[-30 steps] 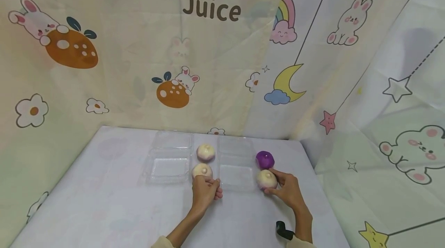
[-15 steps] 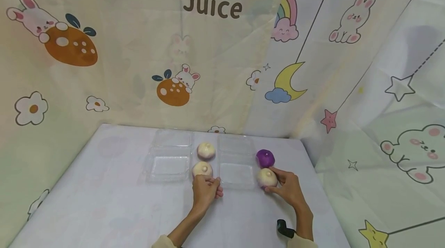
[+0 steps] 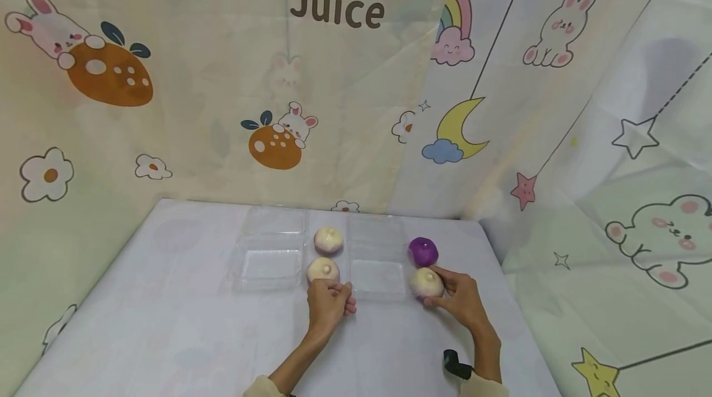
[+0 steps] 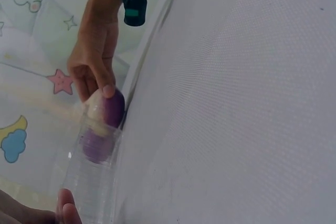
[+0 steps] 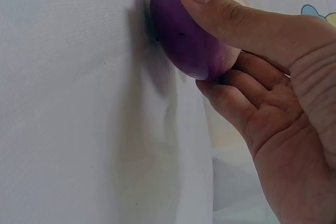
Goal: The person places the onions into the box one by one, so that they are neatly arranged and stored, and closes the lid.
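Note:
My right hand (image 3: 464, 303) pinches a cream-and-purple turnip (image 3: 426, 284) between thumb and fingers at the right. In the right wrist view the thumb presses the turnip's purple side (image 5: 181, 35). Right behind it sits a deep purple turnip (image 3: 423, 251). My left hand (image 3: 328, 305) is at the near edge of another pale turnip (image 3: 323, 269) and covers its front; whether the fingers grip it I cannot tell. Behind that one sits one more pale turnip (image 3: 329, 240). Only fingertips (image 4: 66, 201) and a bit of the left hand show in the left wrist view.
Two clear plastic trays stand on the white table (image 3: 183, 323): one tray (image 3: 271, 287) left of the pale turnips, the other tray (image 3: 378, 294) between the two turnip pairs. A dark curved piece (image 3: 456, 365) sits beside the right sleeve. A printed cloth (image 3: 345, 75) hangs behind.

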{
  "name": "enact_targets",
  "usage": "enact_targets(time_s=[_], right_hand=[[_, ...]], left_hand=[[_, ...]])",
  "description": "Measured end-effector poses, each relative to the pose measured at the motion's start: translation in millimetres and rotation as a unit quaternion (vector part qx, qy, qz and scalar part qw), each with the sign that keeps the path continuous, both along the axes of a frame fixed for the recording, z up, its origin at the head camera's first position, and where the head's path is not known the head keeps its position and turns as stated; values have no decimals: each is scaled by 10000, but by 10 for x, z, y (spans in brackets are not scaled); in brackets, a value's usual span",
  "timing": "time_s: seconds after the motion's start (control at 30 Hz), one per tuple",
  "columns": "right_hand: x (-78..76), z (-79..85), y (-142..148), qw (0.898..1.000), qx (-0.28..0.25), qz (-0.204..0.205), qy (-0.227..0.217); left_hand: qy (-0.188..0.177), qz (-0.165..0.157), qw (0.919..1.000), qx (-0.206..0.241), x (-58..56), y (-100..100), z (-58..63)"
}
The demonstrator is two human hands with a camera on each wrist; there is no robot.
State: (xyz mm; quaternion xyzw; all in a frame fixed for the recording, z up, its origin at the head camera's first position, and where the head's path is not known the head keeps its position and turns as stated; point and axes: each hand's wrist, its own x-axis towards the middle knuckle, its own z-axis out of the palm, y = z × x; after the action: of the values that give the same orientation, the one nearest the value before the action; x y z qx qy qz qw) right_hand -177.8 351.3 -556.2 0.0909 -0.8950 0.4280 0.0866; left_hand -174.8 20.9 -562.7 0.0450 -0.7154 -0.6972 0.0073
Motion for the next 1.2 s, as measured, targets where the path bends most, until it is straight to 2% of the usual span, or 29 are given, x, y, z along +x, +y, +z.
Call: enact_targets(time_s=[0.27, 0.73, 0.97, 1.2], right_hand=[[36, 25, -10, 9997, 3, -120, -233], [53, 85, -10, 9995, -28, -106, -305], [49, 71, 0, 9991, -239, -69, -337], [82, 65, 12, 9993, -162, -157, -299]], left_hand=[[-69, 33, 10000, -52, 5, -4, -3], [29, -25, 9999, -119, -15, -17, -19], [91, -48, 9999, -90, -25, -34, -3], [50, -20, 9999, -131, -22, -21, -21]])
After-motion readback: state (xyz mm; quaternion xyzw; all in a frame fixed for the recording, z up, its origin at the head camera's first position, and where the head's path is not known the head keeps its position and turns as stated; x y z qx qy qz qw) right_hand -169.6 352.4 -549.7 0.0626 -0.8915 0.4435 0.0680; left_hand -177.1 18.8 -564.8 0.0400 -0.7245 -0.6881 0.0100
